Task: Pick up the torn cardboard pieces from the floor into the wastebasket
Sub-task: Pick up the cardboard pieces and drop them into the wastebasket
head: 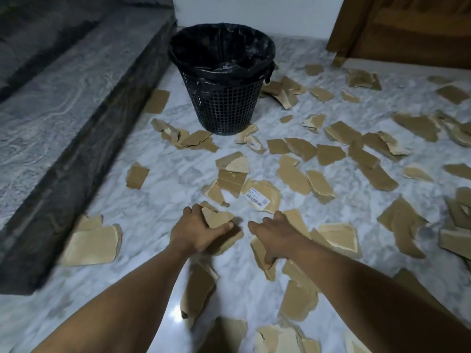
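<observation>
Several torn brown cardboard pieces lie scattered over the marble floor. A black mesh wastebasket with a black bag liner stands at the far centre. My left hand is closed around a cardboard piece low over the floor. My right hand grips the edge of another cardboard piece lying on the floor, its fingers curled under it. A piece with a white barcode label lies just beyond both hands.
A dark stone step runs along the left side, with a cardboard piece next to it. A wooden door is at the far right. A white wall stands behind the basket.
</observation>
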{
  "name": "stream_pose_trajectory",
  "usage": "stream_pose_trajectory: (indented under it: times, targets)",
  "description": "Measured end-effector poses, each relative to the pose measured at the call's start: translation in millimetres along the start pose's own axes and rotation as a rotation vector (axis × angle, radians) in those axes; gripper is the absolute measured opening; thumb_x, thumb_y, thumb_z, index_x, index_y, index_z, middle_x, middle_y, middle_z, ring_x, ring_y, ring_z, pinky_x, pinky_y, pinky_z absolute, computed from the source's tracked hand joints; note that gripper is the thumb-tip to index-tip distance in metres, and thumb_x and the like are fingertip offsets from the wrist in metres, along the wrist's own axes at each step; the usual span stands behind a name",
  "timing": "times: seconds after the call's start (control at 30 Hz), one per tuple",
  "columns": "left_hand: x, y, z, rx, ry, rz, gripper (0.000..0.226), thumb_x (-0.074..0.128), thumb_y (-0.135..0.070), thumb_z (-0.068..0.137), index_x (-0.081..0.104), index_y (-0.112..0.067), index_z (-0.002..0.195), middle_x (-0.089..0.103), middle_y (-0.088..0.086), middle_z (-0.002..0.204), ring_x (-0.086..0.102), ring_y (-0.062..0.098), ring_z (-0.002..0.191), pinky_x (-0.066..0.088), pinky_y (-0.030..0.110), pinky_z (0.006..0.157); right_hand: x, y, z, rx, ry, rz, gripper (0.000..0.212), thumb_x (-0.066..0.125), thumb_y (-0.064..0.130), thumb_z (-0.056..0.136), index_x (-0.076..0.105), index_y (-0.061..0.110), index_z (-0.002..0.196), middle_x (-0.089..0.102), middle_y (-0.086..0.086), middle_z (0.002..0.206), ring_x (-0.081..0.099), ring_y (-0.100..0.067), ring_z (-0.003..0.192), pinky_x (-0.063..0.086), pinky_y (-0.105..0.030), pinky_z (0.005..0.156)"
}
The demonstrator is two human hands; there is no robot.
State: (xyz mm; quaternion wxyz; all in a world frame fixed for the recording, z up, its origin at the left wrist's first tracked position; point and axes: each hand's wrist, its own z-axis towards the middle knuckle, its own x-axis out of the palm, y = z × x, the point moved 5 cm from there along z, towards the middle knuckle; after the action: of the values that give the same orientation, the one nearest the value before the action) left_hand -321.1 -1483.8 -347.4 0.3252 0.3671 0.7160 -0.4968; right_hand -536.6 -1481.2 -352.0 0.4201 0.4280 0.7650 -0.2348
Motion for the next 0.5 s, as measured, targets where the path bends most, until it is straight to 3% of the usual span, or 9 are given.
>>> stream_pose_trajectory:
  times: [0.1, 0.17, 0.23, 0.3, 0.4, 0.5]
  targets:
    - [11, -5, -1, 0.055, 0.131, 0.113, 0.117, 0.04, -0.106, 0.037, 0.044, -0.032, 0.128, 0.047, -0.003, 0.118, 0.054, 0.023, 0.116, 0.047, 0.041, 0.093, -15, -25, 3, 0.161, 0.116, 0.296, 0.088, 0.089, 0.053, 0.046, 0.045, 0.027, 0.117, 0.065, 0.002, 0.11, 0.063, -0.027, 0.101, 0.043, -0.042, 0.088]
    - [16, -7, 0, 0.063, 0.166, 0.234, 0.114, 0.042, -0.102, 0.047, 0.043, -0.028, 0.133, 0.044, 0.001, 0.129, 0.048, 0.026, 0.123, 0.044, 0.045, 0.098, -29, -53, -2, 0.318, 0.164, 0.501, 0.098, 0.091, 0.054, 0.049, 0.047, 0.017, 0.128, 0.061, -0.003, 0.125, 0.061, -0.025, 0.105, 0.05, -0.037, 0.081]
    - [23, -9, 2, 0.11, 0.155, 0.391, 0.095, 0.057, -0.084, 0.063, 0.042, -0.021, 0.133, 0.042, 0.006, 0.132, 0.044, 0.03, 0.124, 0.041, 0.046, 0.096, -32, -81, -14, 0.493, 0.171, 0.614, 0.115, 0.091, 0.053, 0.054, 0.034, 0.006, 0.142, 0.051, -0.01, 0.138, 0.056, -0.028, 0.115, 0.05, -0.034, 0.077]
    - [27, -10, 2, 0.114, 0.128, 0.457, 0.085, 0.069, -0.067, 0.067, 0.044, -0.016, 0.131, 0.041, 0.008, 0.127, 0.044, 0.031, 0.12, 0.04, 0.047, 0.093, -20, -96, -27, 0.635, 0.177, 0.639, 0.124, 0.089, 0.052, 0.06, 0.022, -0.004, 0.148, 0.043, -0.017, 0.147, 0.051, -0.032, 0.126, 0.05, -0.036, 0.087]
    - [27, -19, 5, 0.091, 0.102, 0.466, 0.083, 0.073, -0.06, 0.065, 0.043, -0.017, 0.129, 0.041, 0.007, 0.123, 0.042, 0.031, 0.117, 0.037, 0.048, 0.091, 11, -97, -38, 0.743, 0.173, 0.674, 0.099, 0.087, 0.051, 0.064, 0.042, -0.001, 0.135, 0.052, -0.017, 0.139, 0.052, -0.035, 0.126, 0.046, -0.043, 0.102]
    - [25, -39, 9, 0.182, 0.056, 0.484, 0.066, 0.071, -0.058, 0.069, 0.047, -0.02, 0.118, 0.052, 0.005, 0.116, 0.046, 0.029, 0.112, 0.032, 0.046, 0.085, 21, -92, -37, 0.767, 0.064, 0.662, 0.081, 0.088, 0.051, 0.062, 0.053, 0.01, 0.123, 0.056, -0.011, 0.131, 0.053, -0.034, 0.123, 0.044, -0.047, 0.101]
